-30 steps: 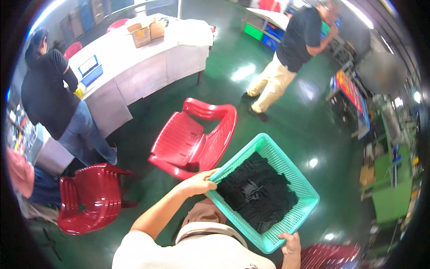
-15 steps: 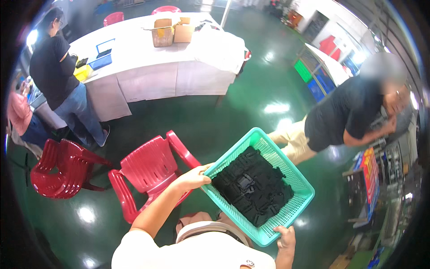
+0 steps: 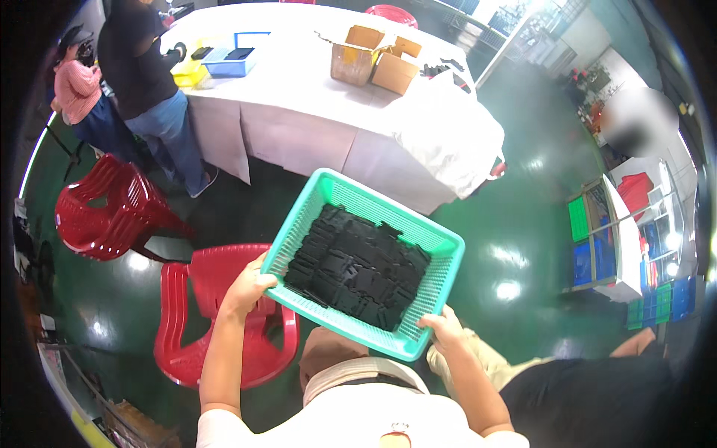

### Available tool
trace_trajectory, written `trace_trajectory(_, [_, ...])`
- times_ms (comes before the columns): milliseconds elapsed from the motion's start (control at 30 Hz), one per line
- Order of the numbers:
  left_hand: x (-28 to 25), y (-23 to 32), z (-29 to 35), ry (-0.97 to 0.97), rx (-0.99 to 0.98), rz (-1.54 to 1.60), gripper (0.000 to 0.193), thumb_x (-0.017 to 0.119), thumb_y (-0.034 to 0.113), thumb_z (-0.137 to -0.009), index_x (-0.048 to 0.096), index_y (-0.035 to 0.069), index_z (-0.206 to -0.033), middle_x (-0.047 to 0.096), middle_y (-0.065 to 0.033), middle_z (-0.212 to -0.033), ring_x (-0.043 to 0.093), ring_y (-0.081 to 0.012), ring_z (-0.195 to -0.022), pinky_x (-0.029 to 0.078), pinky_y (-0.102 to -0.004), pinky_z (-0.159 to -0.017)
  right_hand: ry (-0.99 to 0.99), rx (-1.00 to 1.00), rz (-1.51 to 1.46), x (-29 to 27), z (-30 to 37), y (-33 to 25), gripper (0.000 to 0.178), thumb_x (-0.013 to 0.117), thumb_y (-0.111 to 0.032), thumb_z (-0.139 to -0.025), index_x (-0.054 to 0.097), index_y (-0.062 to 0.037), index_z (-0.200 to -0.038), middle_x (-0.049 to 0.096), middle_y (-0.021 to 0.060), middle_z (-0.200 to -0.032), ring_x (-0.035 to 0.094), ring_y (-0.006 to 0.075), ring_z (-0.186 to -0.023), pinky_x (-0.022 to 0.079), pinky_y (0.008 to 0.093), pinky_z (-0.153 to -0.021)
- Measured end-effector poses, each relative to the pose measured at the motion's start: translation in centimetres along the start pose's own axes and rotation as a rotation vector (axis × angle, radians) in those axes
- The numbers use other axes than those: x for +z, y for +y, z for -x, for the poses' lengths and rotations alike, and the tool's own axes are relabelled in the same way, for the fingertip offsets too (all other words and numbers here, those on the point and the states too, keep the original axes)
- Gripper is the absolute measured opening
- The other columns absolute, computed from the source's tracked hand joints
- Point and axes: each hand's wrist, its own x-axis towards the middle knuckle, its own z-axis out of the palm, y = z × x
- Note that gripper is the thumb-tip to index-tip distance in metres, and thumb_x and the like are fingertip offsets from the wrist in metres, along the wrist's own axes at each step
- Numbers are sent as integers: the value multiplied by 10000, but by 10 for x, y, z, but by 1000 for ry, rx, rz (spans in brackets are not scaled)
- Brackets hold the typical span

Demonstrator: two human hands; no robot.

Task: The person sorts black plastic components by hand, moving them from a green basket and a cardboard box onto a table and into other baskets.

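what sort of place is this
Probably a factory or workshop floor, judging by the turquoise basket of small black pieces, the long white-covered table with a blue bin on it, and the glossy green floor.

Centre, between the left hand (image 3: 246,290) at its left corner and the right hand (image 3: 447,328) near its closest corner: a basket (image 3: 396,212) with pieces (image 3: 358,265) inside. Below the left forearm, a chair (image 3: 224,280); farther left, stacked chairs (image 3: 112,205). Beyond the basket, a table (image 3: 299,82): two boxes (image 3: 351,64) towards its right, bins (image 3: 230,67) at its left end, two people (image 3: 146,93) beside that end. Right, a rack (image 3: 631,280) holding crates (image 3: 584,257); lower right, another person (image 3: 590,396).
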Motion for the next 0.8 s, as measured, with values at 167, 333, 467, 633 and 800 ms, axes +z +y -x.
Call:
trace_trajectory(167, [-17,27,-90,132,31,28,635,428,9,-591,403,-13,-1225,521,-5,-918,477,-77,-764,388,-190,-708,-92,-68,100,25,-126,-68,343,520,38,-605,519,-15,-944,556,37,-760,519,126,-634,409,242,-523])
trace_trajectory(333, [-42,78,-182,242,-58,-7,621,419,-33,-606,405,7,-1225,525,-16,-858,500,-90,-679,447,-218,-593,-103,5,146,71,-218,-156,349,488,72,-603,522,-31,-935,544,36,-745,486,128,-553,328,235,-423])
trace_trajectory(467, [-67,119,-276,343,-95,-20,621,425,-39,-608,409,32,-1225,534,-36,-861,541,-121,-665,510,-297,-572,-172,-25,135,111,-313,-204,311,471,74,-607,510,-46,-891,508,27,-698,475,134,-530,324,251,-406])
trace_trajectory(633, [-127,111,-383,381,-133,-28,605,436,-46,-638,412,64,-1232,533,-38,-883,544,-134,-681,496,-290,-556,-239,29,73,152,-441,-216,390,453,110,-611,497,-7,-980,534,83,-824,543,196,-707,478,332,-596])
trace_trajectory(800, [-146,86,-426,359,-240,-20,600,450,-54,-667,382,44,-1255,513,-70,-1007,525,-182,-856,471,-307,-677,-243,40,127,155,-483,-214,464,463,61,-663,441,-11,-1121,535,108,-960,536,218,-836,478,350,-677])
